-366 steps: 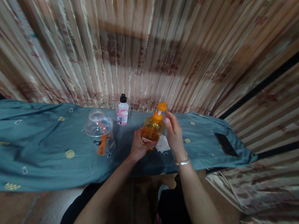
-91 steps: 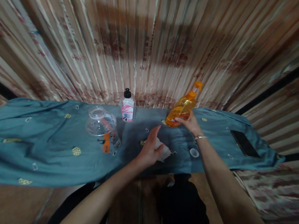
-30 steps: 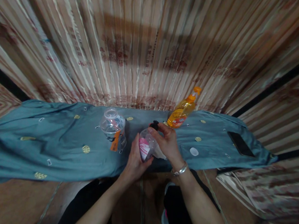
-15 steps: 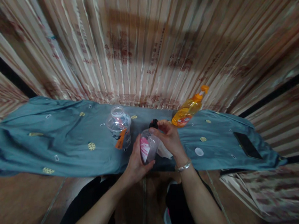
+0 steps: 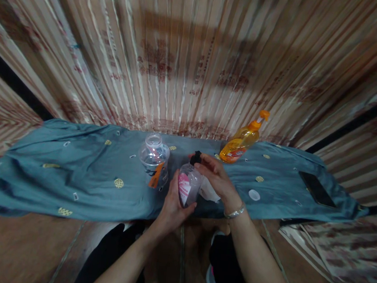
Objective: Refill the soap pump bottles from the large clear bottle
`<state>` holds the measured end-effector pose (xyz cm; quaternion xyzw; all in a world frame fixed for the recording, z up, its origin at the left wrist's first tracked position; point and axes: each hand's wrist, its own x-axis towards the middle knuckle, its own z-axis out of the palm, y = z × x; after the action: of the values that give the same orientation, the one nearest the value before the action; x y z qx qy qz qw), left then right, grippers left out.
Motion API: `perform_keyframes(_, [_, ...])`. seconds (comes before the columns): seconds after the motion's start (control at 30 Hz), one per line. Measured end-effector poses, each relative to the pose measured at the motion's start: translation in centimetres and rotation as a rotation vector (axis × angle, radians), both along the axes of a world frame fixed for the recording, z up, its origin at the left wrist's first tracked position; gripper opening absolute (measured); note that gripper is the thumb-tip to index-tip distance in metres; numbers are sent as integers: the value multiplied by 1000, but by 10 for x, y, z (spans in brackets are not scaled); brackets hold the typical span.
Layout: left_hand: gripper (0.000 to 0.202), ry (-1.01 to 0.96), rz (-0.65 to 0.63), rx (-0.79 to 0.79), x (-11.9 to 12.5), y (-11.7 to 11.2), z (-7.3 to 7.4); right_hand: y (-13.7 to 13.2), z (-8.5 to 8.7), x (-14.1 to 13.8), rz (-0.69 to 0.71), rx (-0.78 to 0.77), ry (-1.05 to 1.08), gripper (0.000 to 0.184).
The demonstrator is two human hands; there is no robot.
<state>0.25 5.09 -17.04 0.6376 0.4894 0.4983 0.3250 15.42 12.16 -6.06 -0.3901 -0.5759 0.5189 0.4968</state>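
My left hand (image 5: 174, 202) is wrapped round the lower body of a clear plastic bottle (image 5: 191, 190) with a pink and white label. A black cap (image 5: 196, 158) tops this bottle, its exact form too small to tell. The fingers of my right hand (image 5: 217, 178) are round that cap, thumb on the near side. A crumpled white tissue-like piece (image 5: 209, 192) lies beside the bottle, partly hidden by my right hand. Left of the bottle stands a large clear plastic container (image 5: 154, 158) with an orange and black label, its round mouth uncovered.
An orange pump bottle of yellow liquid (image 5: 241, 142) stands at the back right. A small white round lid (image 5: 254, 195) and a dark phone (image 5: 317, 189) lie on the patterned teal cloth (image 5: 95, 186). Striped curtains (image 5: 182, 61) hang behind the table.
My right fingers have shifted slightly on the black cap and more of it shows. The left hand keeps its hold on the bottle. The whole view has moved a little.
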Motion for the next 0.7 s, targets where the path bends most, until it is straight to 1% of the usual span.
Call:
perform_keyframes(0.07, [115, -2, -3, -1, -1, 0, 0, 0, 0, -1, -24, -1, 27, 52])
perform_keyframes(0.17, [115, -4, -4, 0, 0, 1, -1, 4, -3, -1, -155, 1, 5, 56])
perform_keyframes(0.23, [115, -4, -5, 1, 0, 1, -2, 7, -6, 0, -195, -6, -7, 55])
perform_keyframes(0.27, [116, -4, -6, 0, 0, 1, -2, 8, -6, 1, -188, -11, -3, 53])
perform_keyframes(0.37, [116, -3, -6, -2, 0, 2, -2, 7, -5, 2, -109, -16, 17, 49])
perform_keyframes(0.43, [115, -1, -7, -3, 0, 2, -1, 5, -4, 2, -94, 2, 26, 50])
perform_keyframes(0.5, [115, 1, -9, -2, 0, 2, -1, 4, -6, 1, -123, 29, 12, 53])
perform_keyframes(0.63, [115, 4, -6, -2, 1, 2, -2, 7, -11, 1, -219, 80, -112, 53])
perform_keyframes(0.7, [116, 6, -3, -4, 2, 2, -3, 8, -12, 3, -222, 75, -130, 54])
